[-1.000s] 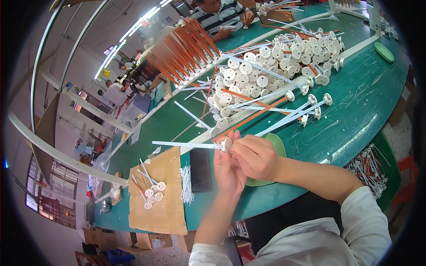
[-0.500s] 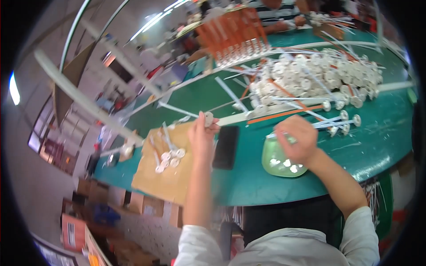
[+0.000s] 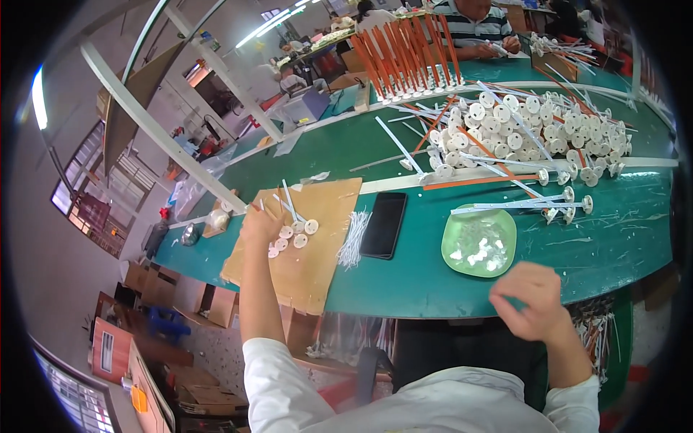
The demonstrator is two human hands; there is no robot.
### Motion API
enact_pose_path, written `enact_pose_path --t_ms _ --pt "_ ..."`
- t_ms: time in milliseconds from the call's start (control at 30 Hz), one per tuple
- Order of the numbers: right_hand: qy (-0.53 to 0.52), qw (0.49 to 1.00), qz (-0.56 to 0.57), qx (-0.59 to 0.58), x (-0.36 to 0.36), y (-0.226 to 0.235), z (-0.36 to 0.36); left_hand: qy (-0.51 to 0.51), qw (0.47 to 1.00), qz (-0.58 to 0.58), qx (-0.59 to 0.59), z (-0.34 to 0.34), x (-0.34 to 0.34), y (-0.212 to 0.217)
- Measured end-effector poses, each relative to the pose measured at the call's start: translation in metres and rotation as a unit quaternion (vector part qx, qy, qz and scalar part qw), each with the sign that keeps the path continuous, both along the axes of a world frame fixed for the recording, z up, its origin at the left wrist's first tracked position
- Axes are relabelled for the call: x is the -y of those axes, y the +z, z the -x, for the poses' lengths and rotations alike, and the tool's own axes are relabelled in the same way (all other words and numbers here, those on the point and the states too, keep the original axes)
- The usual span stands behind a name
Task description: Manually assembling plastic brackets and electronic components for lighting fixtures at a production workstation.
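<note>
My left hand (image 3: 260,225) is over the left part of a brown cardboard sheet (image 3: 328,238), fingers bent. It rests beside several white round discs (image 3: 299,240) with thin pale strips attached; whatever its fingers grip is hidden behind the hand. My right hand (image 3: 533,299) hovers at the table's front edge, just below a light green dish (image 3: 476,224) holding small shiny white pieces (image 3: 485,252). Its thumb and fingers are curled together in a pinch, and anything between them is too small to make out.
A black phone (image 3: 384,225) and a bundle of white strings (image 3: 354,242) lie between sheet and dish. A large heap of white discs on strips (image 3: 516,126) covers the right side. Upright orange strips (image 3: 404,58) stand farther back, near a seated person in stripes (image 3: 473,29).
My left hand has carried a white disc with its strip left over the cardboard, and the disc is now out of sight. My right hand has drawn back from the green dish toward me.
</note>
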State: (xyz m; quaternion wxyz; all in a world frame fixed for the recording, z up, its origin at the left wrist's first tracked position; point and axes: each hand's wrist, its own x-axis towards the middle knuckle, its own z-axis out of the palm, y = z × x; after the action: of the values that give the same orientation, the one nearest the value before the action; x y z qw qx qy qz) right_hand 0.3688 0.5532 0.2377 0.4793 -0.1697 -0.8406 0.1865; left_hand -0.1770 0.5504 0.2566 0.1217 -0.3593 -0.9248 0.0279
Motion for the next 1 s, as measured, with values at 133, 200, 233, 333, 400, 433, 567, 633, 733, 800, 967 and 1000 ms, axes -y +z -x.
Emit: enact_pose_path --t_ms 133,200,233,333,400,433,567,633,733,800,967,1000 --pt "0.039 0.990 0.139 0.005 0.047 -0.028 -0.011 -0.018 0.995 -0.082 -0.059 -0.045 0.037 0.013" --pt "0.034 0.969 0.244 0.014 0.065 -0.062 -0.016 -0.233 0.916 -0.324 0.040 -0.131 0.039 -0.033" --pt "0.043 0.961 0.271 0.020 0.074 -0.080 -0.015 -0.367 0.861 -0.340 0.096 -0.183 0.049 -0.052" --pt "0.241 0.918 0.299 0.102 0.104 -0.122 -0.028 -0.672 0.598 -0.236 0.369 -0.349 0.114 -0.061" --pt "0.321 0.899 0.269 0.125 0.112 -0.135 -0.042 -0.658 0.471 -0.168 0.563 -0.417 0.141 -0.085" --pt "0.325 0.894 0.277 0.134 0.109 -0.128 -0.049 -0.663 0.460 -0.170 0.565 -0.434 0.149 -0.094" --pt "0.359 0.870 0.303 0.150 0.096 -0.102 -0.075 -0.727 0.516 -0.215 0.399 -0.462 0.157 -0.104" --pt "0.370 0.856 0.327 0.156 0.098 -0.087 -0.092 -0.751 0.472 -0.215 0.408 -0.464 0.159 -0.102" --pt "0.382 0.840 0.353 0.157 0.095 -0.067 -0.109 -0.723 0.438 -0.322 0.426 -0.452 0.145 -0.098" --pt "0.372 0.837 0.370 0.153 0.098 -0.064 -0.119 -0.725 0.441 -0.290 0.442 -0.440 0.143 -0.096" --pt "0.481 0.819 0.251 0.185 0.086 -0.085 -0.097 -0.750 0.421 -0.141 0.489 -0.451 0.125 -0.074" --pt "0.485 0.813 0.249 0.205 0.083 -0.084 -0.097 -0.767 0.407 -0.150 0.473 -0.448 0.121 -0.076"
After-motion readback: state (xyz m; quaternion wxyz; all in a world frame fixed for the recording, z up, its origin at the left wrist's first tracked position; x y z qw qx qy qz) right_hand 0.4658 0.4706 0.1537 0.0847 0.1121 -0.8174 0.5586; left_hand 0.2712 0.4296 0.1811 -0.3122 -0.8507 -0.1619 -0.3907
